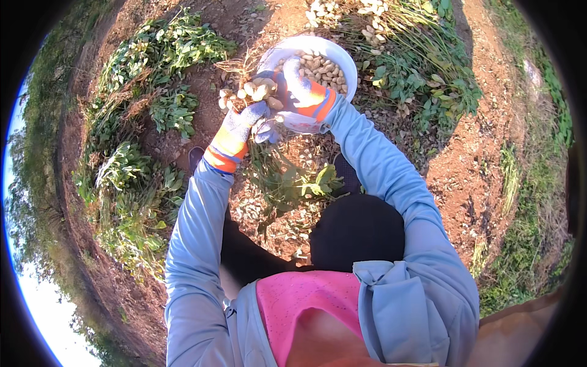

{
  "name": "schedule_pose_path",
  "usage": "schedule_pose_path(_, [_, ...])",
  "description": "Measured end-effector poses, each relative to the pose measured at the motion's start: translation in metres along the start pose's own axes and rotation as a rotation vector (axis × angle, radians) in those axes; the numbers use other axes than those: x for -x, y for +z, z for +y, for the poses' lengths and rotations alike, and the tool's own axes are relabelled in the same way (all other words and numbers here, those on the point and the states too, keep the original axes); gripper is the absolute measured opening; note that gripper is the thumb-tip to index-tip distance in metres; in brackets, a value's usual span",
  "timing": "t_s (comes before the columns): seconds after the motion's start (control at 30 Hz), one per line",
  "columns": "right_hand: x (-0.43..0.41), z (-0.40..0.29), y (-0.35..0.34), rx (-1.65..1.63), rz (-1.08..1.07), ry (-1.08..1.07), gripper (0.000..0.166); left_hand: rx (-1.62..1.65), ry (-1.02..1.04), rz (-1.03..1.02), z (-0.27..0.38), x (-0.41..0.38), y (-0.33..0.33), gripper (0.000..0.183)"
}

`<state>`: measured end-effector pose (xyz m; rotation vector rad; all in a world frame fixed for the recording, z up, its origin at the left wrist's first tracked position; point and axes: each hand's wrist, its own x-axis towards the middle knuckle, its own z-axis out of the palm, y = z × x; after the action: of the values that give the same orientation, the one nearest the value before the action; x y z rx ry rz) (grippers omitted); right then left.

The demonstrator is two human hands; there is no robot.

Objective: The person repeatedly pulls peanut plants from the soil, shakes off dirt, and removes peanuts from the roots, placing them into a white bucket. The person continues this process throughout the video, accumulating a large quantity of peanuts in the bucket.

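My left hand (243, 128), in an orange and grey-blue work glove, grips an uprooted peanut plant by its stems just below the pods. The cluster of pale peanut pods (257, 90) sits above my fingers, with thin roots (243, 69) sticking up past it. The plant's leafy stems (284, 179) hang down towards my feet. My right hand (305, 91), gloved alike, is over the left side of a white bucket (351, 69), its fingers beside the pods. Whether those fingers hold a pod is hidden. Loose peanuts (323, 71) lie inside the bucket.
Heaps of leafy peanut plants (160, 50) lie on the reddish soil at the left. Another pile of plants (412, 69), with pods still attached (373, 32), is at the upper right. My shoes (347, 174) and bent knee (357, 231) are close below the bucket.
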<state>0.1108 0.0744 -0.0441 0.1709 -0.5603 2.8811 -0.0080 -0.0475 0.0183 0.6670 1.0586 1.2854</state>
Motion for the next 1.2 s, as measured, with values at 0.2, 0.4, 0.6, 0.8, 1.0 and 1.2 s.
schedule_pose_path(0.2, [-0.007, 0.008, 0.018, 0.703, 0.162, -0.181, 0.033, -0.021, -0.07, 0.16, -0.02, -0.01, -0.011, 0.018])
schedule_pose_path(0.4, [-0.024, 0.017, 0.029, 0.655, 0.604, -0.109, 0.03, -0.034, 0.026, 0.299, -0.046, -0.028, -0.009, 0.028])
schedule_pose_path(0.6, [-0.025, 0.021, 0.023, 0.721, 0.71, -0.296, 0.019, -0.003, -0.095, 0.461, -0.067, -0.036, -0.012, 0.034])
schedule_pose_path(0.8, [-0.02, 0.018, 0.007, 0.521, 0.799, -0.232, 0.021, 0.01, -0.129, 0.396, -0.07, -0.039, -0.006, 0.032])
schedule_pose_path(1.0, [-0.011, 0.001, -0.018, 1.607, 0.7, -0.362, 0.016, -0.35, 0.201, 0.299, -0.094, -0.049, -0.006, 0.022])
schedule_pose_path(1.2, [0.005, -0.006, -0.068, 2.261, 0.236, -0.251, 0.026, -0.066, -0.095, 0.121, -0.063, -0.036, 0.02, 0.01])
